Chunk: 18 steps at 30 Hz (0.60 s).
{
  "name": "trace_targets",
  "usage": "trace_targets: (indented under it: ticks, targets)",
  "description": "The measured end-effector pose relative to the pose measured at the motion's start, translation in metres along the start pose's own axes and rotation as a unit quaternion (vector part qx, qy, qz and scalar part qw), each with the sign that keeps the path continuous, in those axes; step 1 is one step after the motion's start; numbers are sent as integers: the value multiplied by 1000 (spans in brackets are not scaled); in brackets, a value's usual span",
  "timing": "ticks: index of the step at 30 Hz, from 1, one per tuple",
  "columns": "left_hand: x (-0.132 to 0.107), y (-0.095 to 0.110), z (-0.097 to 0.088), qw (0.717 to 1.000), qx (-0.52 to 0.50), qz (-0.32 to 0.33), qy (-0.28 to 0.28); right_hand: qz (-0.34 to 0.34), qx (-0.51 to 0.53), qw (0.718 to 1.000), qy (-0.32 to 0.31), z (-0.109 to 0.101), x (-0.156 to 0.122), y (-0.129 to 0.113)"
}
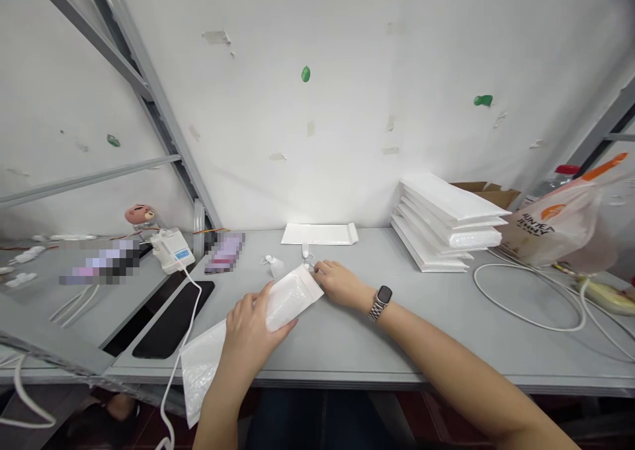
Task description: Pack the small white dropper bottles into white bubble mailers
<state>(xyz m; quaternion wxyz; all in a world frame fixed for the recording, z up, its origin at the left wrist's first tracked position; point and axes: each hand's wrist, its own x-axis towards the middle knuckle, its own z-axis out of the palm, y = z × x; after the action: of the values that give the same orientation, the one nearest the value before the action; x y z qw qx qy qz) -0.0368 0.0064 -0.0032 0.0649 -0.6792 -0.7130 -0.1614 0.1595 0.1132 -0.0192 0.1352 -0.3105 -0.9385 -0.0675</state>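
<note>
gripping white bubble mailer (292, 301) firmly in left hand (247, 334); right hand (337, 284) pinching its far end

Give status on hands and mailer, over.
Left hand gripping white padded mailer. Right hand at its far corner. White cable beside it.

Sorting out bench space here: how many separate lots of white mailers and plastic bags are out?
Held white padded mailer: 1
Flat white paper mailer: 1
Stack of white padded mailers: 1
Translucent plastic carrier bag: 1
Total: 4
</note>
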Motion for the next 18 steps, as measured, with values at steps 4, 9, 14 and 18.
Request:
trace_targets:
  ticks: [4, 9, 14, 18]
  targets:
    - [0, 2, 0, 1000, -4, 5, -6, 20, 11, 1000, -8, -10, -6, 7]
    - [-1, 3, 3, 1000, -10, 10, -11, 170, 294, 930, 137, -38, -15, 16]
    - [0, 11, 8, 999, -21, 42, -1, 198, 606, 759, 136, -47, -13, 7]
    - [0, 20, 12, 998, -25, 54, 15, 216, 644, 732, 56, -37, -12, -7]
